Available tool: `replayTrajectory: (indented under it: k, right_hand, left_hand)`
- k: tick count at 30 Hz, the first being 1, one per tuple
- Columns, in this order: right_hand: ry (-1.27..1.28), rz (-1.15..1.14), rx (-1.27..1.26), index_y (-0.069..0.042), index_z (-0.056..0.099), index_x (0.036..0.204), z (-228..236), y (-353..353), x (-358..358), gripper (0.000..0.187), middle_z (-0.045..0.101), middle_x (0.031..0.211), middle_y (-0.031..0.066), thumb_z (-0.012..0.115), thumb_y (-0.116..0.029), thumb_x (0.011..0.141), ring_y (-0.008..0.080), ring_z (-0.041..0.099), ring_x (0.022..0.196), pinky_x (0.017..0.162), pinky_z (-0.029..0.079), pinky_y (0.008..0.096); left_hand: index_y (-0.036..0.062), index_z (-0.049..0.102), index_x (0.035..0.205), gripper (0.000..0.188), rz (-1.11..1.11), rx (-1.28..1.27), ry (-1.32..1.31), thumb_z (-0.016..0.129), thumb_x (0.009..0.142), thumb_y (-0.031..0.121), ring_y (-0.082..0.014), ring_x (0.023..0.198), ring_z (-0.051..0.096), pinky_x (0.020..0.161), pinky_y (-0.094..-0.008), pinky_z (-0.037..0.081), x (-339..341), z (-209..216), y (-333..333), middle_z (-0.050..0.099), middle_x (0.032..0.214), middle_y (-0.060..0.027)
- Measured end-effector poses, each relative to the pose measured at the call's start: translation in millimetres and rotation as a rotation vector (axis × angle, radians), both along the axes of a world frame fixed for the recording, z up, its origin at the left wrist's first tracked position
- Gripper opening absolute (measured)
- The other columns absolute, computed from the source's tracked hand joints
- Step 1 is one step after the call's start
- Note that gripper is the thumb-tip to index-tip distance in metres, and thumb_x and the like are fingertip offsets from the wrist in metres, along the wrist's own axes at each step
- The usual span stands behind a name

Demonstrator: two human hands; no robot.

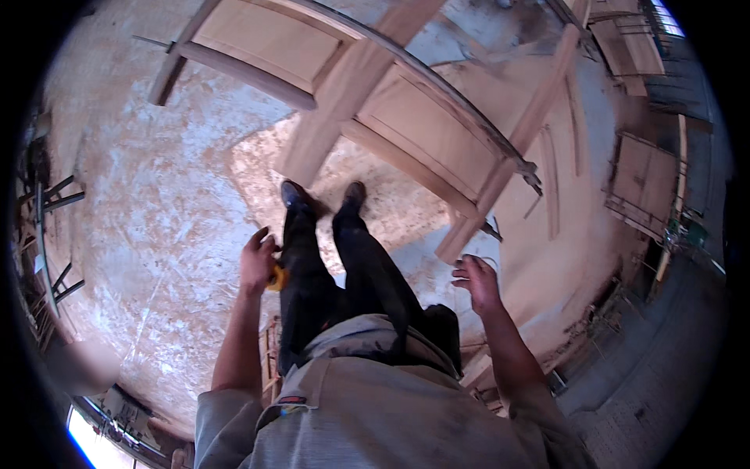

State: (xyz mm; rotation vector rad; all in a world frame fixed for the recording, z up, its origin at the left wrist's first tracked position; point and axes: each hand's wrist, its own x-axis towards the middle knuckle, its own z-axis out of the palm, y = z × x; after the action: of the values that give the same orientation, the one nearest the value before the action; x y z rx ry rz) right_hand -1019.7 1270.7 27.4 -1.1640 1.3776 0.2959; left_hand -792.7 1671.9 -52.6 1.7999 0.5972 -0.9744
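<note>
Pale-brown panelled wooden frame (426,129) sits near the right hand (478,284), grip loosely spread; beside the left hand (256,264), a small yellow object (277,278); whether that grip pinches it, I cannot tell.

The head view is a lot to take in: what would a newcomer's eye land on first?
Probably the big panelled wooden frame across the top, with a long dark bar, seemingly a clamp, running over it. Next come the dark shoes near the centre, on the blotchy floor. Then the left hand, with something yellow beside it, and the right hand, near the frame's lower end.
</note>
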Motion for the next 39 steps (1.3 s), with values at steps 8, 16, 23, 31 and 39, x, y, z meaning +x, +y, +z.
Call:
replayTrajectory:
  k: [8,16,23,31,39]
  right_hand:
    - [0.090,0.260,0.049,0.002,0.059,0.112,7.4,0.4,-0.6,0.033,0.064,0.102,0.0116,0.050,-0.027,0.098,0.0176,0.062,0.083,0.067,0.054,0.0315]
    - [0.049,0.402,0.041,0.002,0.059,0.110,16.5,-18.3,20.1,0.032,0.065,0.102,0.0108,0.050,-0.026,0.098,0.0161,0.062,0.083,0.066,0.053,0.0299]
    - [-0.128,0.524,-0.282,0.002,0.061,0.111,43.5,-29.3,61.9,0.027,0.065,0.084,0.0062,0.053,-0.020,0.096,0.0086,0.059,0.062,0.056,0.049,0.0232]
    - [-0.386,1.065,-1.106,0.003,0.059,0.115,40.2,-2.4,83.7,0.034,0.060,0.111,0.0182,0.062,-0.012,0.085,0.0327,0.059,0.101,0.090,0.046,0.0392]
    - [-0.231,1.334,-0.435,0.004,0.062,0.107,44.6,58.2,151.2,0.036,0.067,0.094,0.0177,0.060,-0.026,0.088,0.0293,0.066,0.091,0.083,0.050,0.0363]
  left_hand:
    - [-0.0026,0.047,0.134,0.053,-0.079,0.118,0.254,0.053,0.089,0.024,-0.0178,0.063,0.061,0.054,-0.0330,0.049,-113.9,-38.9,67.1,0.067,0.085,-0.0124]
    - [-0.0021,0.053,0.129,0.053,-0.183,0.189,0.165,0.062,0.084,0.025,-0.0274,0.103,0.065,0.087,-0.0337,0.050,-148.0,-36.0,53.2,0.065,0.114,-0.0206]
    - [0.0013,0.049,0.135,0.057,-0.193,0.223,0.045,0.061,0.083,0.023,-0.0165,0.062,0.063,0.058,-0.0302,0.050,-166.6,-67.7,83.5,0.070,0.088,-0.0129]
    - [-0.0051,0.051,0.130,0.055,-0.164,0.216,0.131,0.057,0.083,0.023,-0.0219,0.077,0.068,0.069,-0.0343,0.052,-196.9,-54.8,93.3,0.070,0.087,-0.0157]
    - [-0.0080,0.049,0.130,0.051,0.123,0.097,0.146,0.056,0.086,0.016,-0.0226,0.074,0.066,0.060,-0.0360,0.055,-241.1,-60.6,143.9,0.066,0.090,-0.0177]
